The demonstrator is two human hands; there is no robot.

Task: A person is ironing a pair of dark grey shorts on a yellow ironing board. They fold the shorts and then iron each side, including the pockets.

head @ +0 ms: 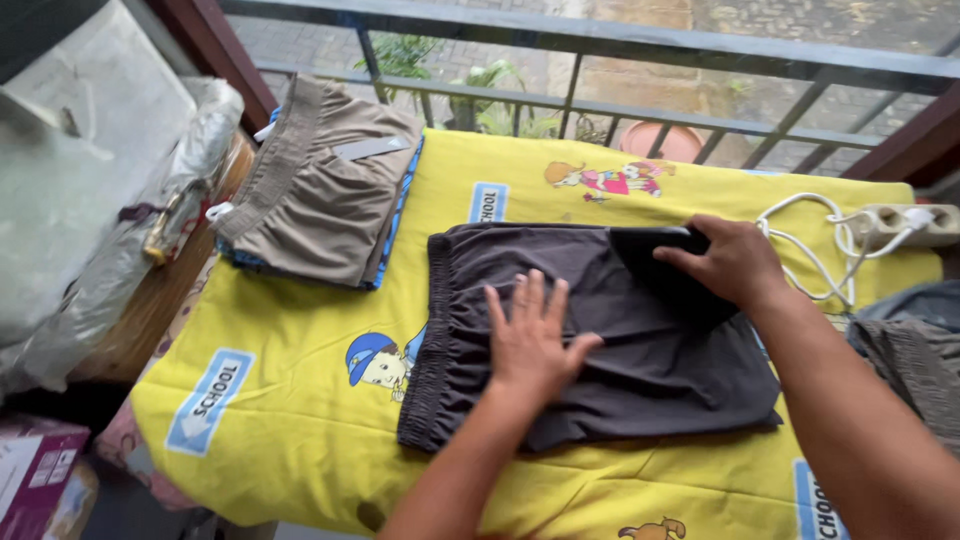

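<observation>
Dark grey shorts (600, 330) are spread at the centre of the yellow-covered bench (300, 400). The left hand (528, 340) is pressed flat, fingers splayed; the right hand (735, 262), at two o'clock, has a folded edge pinched. Folded khaki shorts (320, 190) lie at ten o'clock.

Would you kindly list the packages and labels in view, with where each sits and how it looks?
Cardboard box: bottom left corner, purple with a white panel.
Clear plastic-wrapped bundle: far left, grey and crinkled.
Grey rectangular label: on the folded khaki shorts, upper left.
Blue arrow-shaped printed patch: yellow cloth's left edge.
</observation>
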